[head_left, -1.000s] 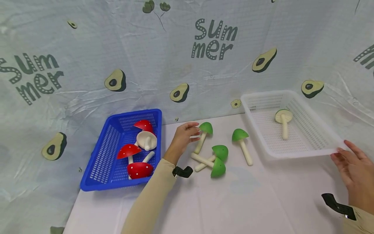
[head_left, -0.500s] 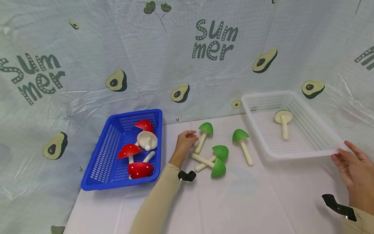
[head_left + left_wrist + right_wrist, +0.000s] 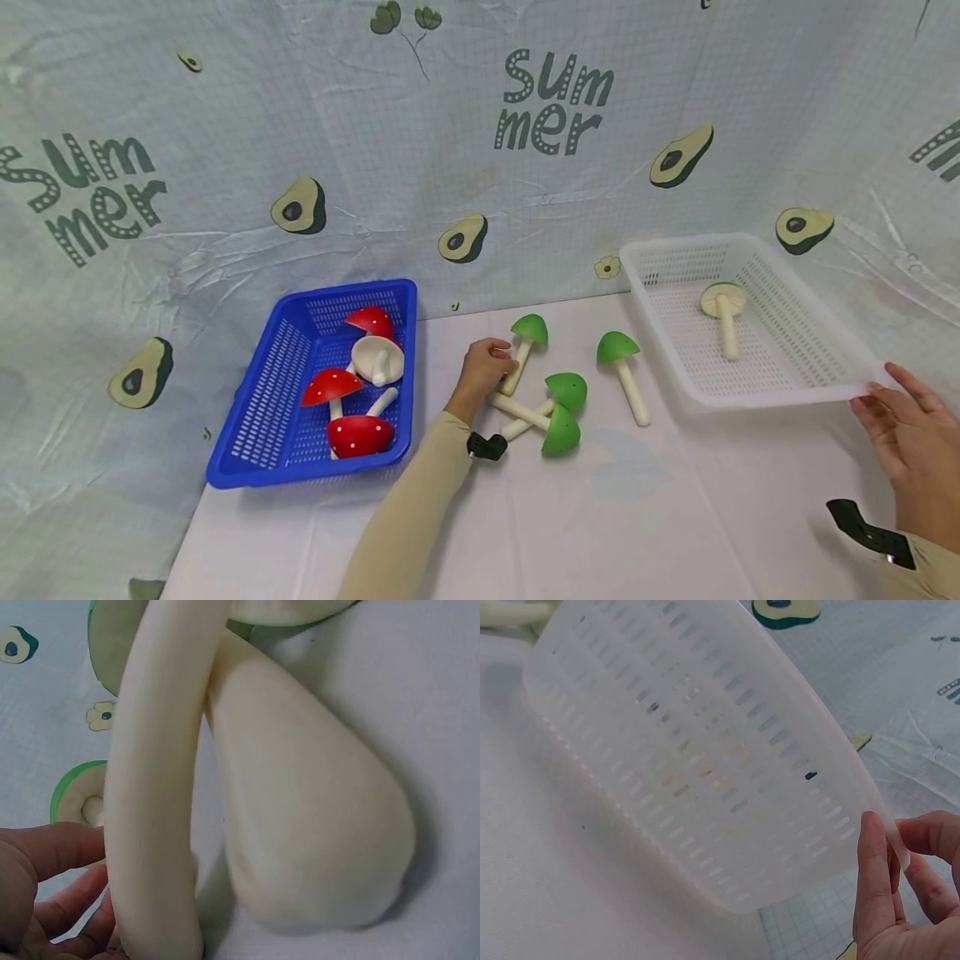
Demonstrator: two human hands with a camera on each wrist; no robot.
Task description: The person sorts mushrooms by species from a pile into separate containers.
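From the head view: left hand (image 3: 486,367), fingers curled round the stem of a green mushroom (image 3: 522,348), at 9 o'clock of three more green mushrooms (image 3: 566,404). Right hand (image 3: 903,433), fingers loosely extended, touches the white basket (image 3: 780,392) corner.
Left wrist view: fingers (image 3: 52,851) against pale stem (image 3: 154,787).
Right wrist view: thumb and fingers (image 3: 874,877) pinch basket rim (image 3: 889,832).

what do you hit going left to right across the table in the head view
blue basket with red mushrooms → left hand on a green mushroom's stem → crossed green mushroom pair → lone green mushroom → white basket with one mushroom → right hand at its corner
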